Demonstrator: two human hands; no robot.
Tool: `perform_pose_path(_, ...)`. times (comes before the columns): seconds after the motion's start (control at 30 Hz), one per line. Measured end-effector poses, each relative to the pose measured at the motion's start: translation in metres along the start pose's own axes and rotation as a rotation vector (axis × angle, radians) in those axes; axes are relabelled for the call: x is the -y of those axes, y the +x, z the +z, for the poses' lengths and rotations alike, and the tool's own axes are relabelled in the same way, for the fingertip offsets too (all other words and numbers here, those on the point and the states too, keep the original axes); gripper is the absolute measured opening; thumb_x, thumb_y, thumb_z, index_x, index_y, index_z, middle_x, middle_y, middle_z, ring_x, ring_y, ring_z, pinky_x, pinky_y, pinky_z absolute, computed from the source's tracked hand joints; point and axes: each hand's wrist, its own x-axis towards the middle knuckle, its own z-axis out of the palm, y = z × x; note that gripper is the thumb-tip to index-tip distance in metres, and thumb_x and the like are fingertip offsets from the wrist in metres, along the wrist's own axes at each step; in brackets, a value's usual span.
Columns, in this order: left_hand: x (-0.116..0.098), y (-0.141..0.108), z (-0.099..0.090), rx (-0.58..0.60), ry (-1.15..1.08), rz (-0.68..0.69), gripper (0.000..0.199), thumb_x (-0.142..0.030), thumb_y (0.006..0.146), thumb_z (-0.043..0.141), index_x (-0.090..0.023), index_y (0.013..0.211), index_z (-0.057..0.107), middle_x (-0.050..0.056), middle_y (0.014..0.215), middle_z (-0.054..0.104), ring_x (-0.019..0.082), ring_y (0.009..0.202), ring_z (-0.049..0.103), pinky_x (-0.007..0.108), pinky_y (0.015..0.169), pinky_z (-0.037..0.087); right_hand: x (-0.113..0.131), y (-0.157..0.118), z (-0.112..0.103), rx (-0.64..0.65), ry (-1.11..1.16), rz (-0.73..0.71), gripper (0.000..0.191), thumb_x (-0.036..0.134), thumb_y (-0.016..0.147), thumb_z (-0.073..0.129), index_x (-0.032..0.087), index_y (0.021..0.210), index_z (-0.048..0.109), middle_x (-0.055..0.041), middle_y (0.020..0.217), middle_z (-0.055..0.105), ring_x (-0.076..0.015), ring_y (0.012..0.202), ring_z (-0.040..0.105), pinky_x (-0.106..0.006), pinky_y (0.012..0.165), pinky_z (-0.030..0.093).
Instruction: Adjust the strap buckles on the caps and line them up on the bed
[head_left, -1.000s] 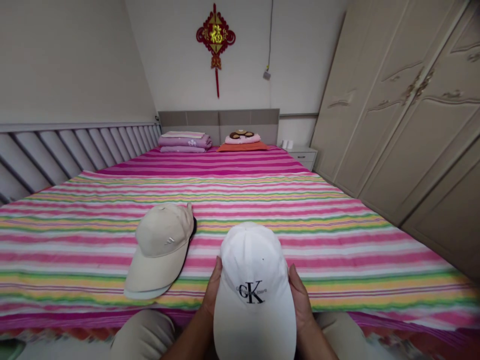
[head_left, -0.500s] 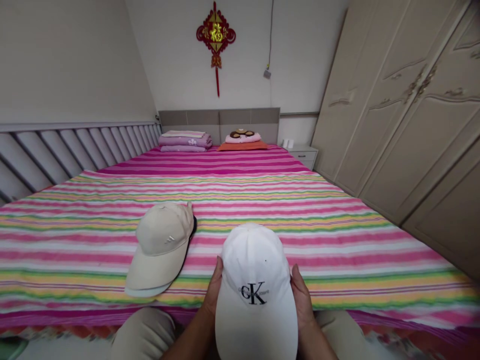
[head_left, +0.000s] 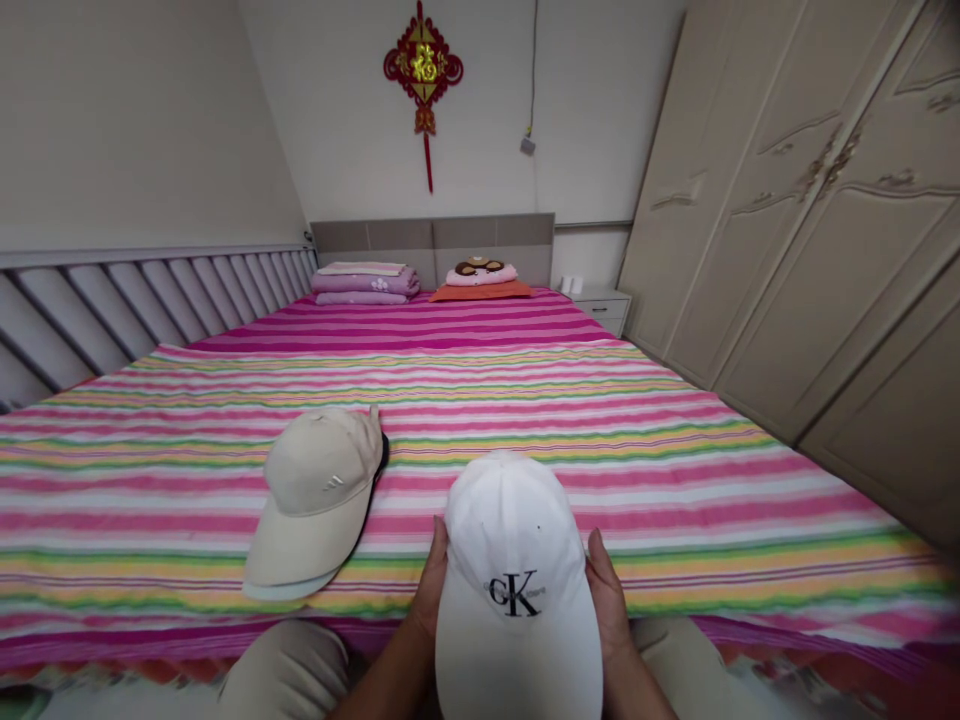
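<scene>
A white baseball cap (head_left: 514,540) with dark "CK" lettering is held upright at the bed's near edge, its brim toward me. My left hand (head_left: 433,575) grips its left side and my right hand (head_left: 609,590) its right side. Both thumbs show along the crown; the other fingers are hidden behind or under the cap. To the left, a beige baseball cap (head_left: 322,475) with a small three-stripe mark lies on the striped bedspread (head_left: 600,410). Under it peek a pale brim and a dark edge, as if caps are stacked. Neither hand touches that pile.
Folded purple bedding (head_left: 365,285) and a pink pillow (head_left: 481,275) on an orange one lie by the headboard (head_left: 487,235). A slatted rail (head_left: 157,300) borders the left side. At the right stand a nightstand (head_left: 604,305) and a wardrobe (head_left: 750,220). My knees touch the near edge.
The view has shifted slightly to the right. The white cap has turned or shifted a little to the right, still between both hands. The beige cap keeps its place on the bed.
</scene>
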Motion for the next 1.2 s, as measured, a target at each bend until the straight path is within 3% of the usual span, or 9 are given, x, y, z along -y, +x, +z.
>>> perform_pose_path(0.23, -0.007, 0.005, -0.002, 0.038, 0.025, -0.036, 0.081, -0.070, 0.072, 0.024, -0.013, 0.126, 0.044, 0.013, 0.120, 0.054, 0.031, 0.120, 0.037, 0.044, 0.102, 0.015, -0.011, -0.012, -0.017, -0.035, 0.078, -0.003, 0.048, 0.058, 0.067, 0.055, 0.016, 0.088, 0.068, -0.0099, 0.088, 0.070, -0.0305, 0.103, 0.054, -0.050, 0.093, 0.032)
perform_pose_path(0.43, -0.013, 0.018, -0.003, 0.061, 0.043, 0.012, 0.087, -0.074, 0.069, 0.022, -0.010, 0.123, 0.047, 0.016, 0.122, 0.052, 0.032, 0.123, 0.032, 0.047, 0.102, 0.011, -0.037, -0.037, -0.040, -0.065, 0.037, -0.056, 0.035, 0.043, 0.064, 0.067, 0.022, 0.093, 0.067, -0.0069, 0.106, 0.065, -0.0265, 0.105, 0.054, -0.042, 0.094, 0.035)
perform_pose_path(0.6, -0.011, 0.038, -0.004, 0.095, 0.036, -0.050, 0.095, -0.078, 0.063, 0.022, -0.009, 0.124, 0.045, 0.019, 0.122, 0.051, 0.035, 0.123, 0.031, 0.050, 0.101, 0.012, -0.042, -0.045, -0.052, -0.181, 0.056, -0.124, 0.028, 0.029, 0.066, 0.069, 0.029, 0.094, 0.066, -0.0012, 0.104, 0.066, -0.0206, 0.098, 0.059, -0.037, 0.092, 0.038)
perform_pose_path(0.73, -0.005, 0.053, -0.001, 0.112, 0.043, -0.077, 0.094, -0.077, 0.064, 0.022, -0.008, 0.123, 0.046, 0.019, 0.120, 0.053, 0.035, 0.122, 0.033, 0.050, 0.100, 0.014, -0.025, -0.043, -0.051, -0.217, 0.044, -0.193, 0.032, 0.023, 0.062, 0.073, 0.029, 0.092, 0.067, -0.0011, 0.101, 0.067, -0.0193, 0.099, 0.058, -0.036, 0.093, 0.038)
perform_pose_path(0.87, -0.003, 0.059, 0.000, 0.071, 0.049, 0.072, 0.072, -0.067, 0.074, 0.027, -0.014, 0.118, 0.052, 0.014, 0.113, 0.059, 0.029, 0.117, 0.041, 0.044, 0.100, 0.019, -0.001, -0.041, -0.051, -0.220, 0.057, -0.260, 0.034, 0.016, 0.063, 0.071, 0.026, 0.095, 0.066, -0.0025, 0.100, 0.068, -0.0192, 0.095, 0.060, -0.037, 0.090, 0.042)
perform_pose_path(0.93, -0.005, 0.058, -0.007, 0.007, 0.056, 0.146, 0.061, -0.058, 0.080, 0.030, -0.016, 0.116, 0.052, 0.012, 0.112, 0.059, 0.025, 0.111, 0.047, 0.041, 0.098, 0.023, 0.015, -0.038, -0.055, -0.216, 0.053, -0.299, 0.037, 0.011, 0.065, 0.069, 0.024, 0.099, 0.064, -0.0034, 0.099, 0.068, -0.0185, 0.094, 0.061, -0.035, 0.087, 0.045)
perform_pose_path(1.03, -0.007, 0.054, -0.028, -0.122, 0.073, 0.130, 0.051, -0.053, 0.081, 0.035, -0.015, 0.109, 0.057, 0.012, 0.112, 0.059, 0.022, 0.105, 0.052, 0.037, 0.094, 0.029, 0.046, -0.032, -0.065, -0.222, 0.019, -0.330, 0.039, 0.005, 0.067, 0.066, 0.021, 0.103, 0.061, -0.0047, 0.095, 0.069, -0.0163, 0.087, 0.063, -0.029, 0.079, 0.050)
perform_pose_path(1.2, -0.007, 0.049, -0.054, -0.193, 0.141, 0.113, 0.049, -0.050, 0.082, 0.036, -0.014, 0.107, 0.057, 0.015, 0.119, 0.054, 0.025, 0.115, 0.044, 0.040, 0.094, 0.029, 0.106, -0.015, -0.082, -0.296, -0.034, -0.405, 0.034, -0.003, 0.066, 0.060, 0.017, 0.093, 0.063, -0.0035, 0.081, 0.071, -0.0149, 0.073, 0.066, -0.026, 0.066, 0.053)
